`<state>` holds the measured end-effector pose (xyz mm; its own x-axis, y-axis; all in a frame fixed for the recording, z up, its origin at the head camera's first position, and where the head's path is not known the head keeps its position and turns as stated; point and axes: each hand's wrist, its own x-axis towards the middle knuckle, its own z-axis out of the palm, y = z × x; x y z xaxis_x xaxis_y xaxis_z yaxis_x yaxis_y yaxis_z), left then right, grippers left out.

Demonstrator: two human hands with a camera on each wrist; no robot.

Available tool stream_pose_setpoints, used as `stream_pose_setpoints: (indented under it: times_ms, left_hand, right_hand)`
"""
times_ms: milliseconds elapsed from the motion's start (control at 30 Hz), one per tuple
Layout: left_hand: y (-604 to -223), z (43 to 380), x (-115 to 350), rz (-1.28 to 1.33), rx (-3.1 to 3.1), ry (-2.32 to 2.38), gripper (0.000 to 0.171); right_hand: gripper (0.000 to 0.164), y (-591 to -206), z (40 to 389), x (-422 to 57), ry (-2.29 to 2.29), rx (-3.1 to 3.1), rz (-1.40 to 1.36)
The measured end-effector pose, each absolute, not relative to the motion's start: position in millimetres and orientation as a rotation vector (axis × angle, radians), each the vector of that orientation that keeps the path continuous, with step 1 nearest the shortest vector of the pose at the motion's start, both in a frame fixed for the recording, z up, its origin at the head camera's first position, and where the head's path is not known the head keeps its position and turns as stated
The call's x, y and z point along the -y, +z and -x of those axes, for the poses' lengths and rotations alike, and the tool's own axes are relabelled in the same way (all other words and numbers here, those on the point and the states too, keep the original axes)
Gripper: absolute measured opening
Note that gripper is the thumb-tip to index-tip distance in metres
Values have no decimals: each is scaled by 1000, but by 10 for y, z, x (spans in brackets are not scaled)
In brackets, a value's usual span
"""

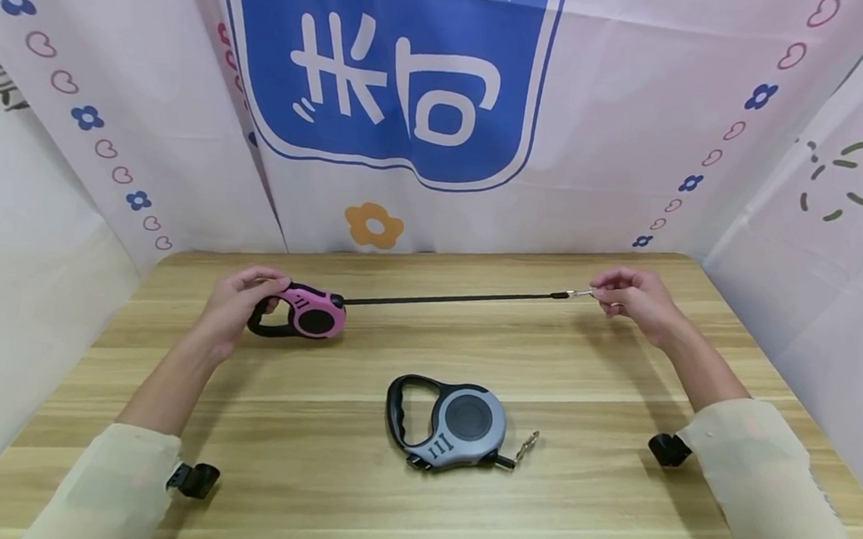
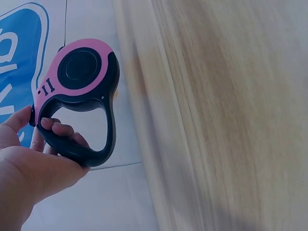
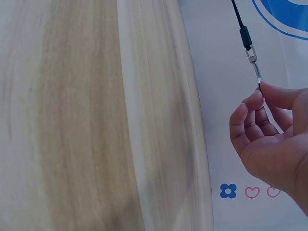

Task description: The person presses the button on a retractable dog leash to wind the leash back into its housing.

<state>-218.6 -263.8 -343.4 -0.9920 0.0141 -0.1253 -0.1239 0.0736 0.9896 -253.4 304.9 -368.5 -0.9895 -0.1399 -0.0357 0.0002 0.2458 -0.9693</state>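
A pink and black retractable dog leash [image 1: 318, 315] is held up above the table by my left hand [image 1: 237, 304], whose fingers curl through the black handle loop [image 2: 109, 130]; the thumb lies by the black button. From its nozzle a black cord [image 1: 452, 299] runs taut to the right, ending in a metal clip [image 1: 580, 293]. My right hand [image 1: 639, 303] pinches that clip between thumb and forefinger, also seen in the right wrist view. Lying on the table between the arms is a grey and black retractable leash [image 1: 469, 427], its own small clip [image 1: 528, 447] beside it.
The wooden table [image 1: 295, 494] ends at a back edge against a white cloth wall [image 1: 605, 148] with a blue sign print. White cloth walls also stand on the left and right. Small black cameras [image 1: 195, 480] sit on both wrists.
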Motion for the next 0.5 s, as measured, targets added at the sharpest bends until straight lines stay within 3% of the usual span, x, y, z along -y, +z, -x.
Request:
stream_pose_setpoints:
  times_ms: [500]
  left_hand:
    - [-3428, 2187, 2570, 84, -2244, 2061, 14]
  right_hand:
    - [11, -3683, 2517, -3053, -1854, -2408, 162]
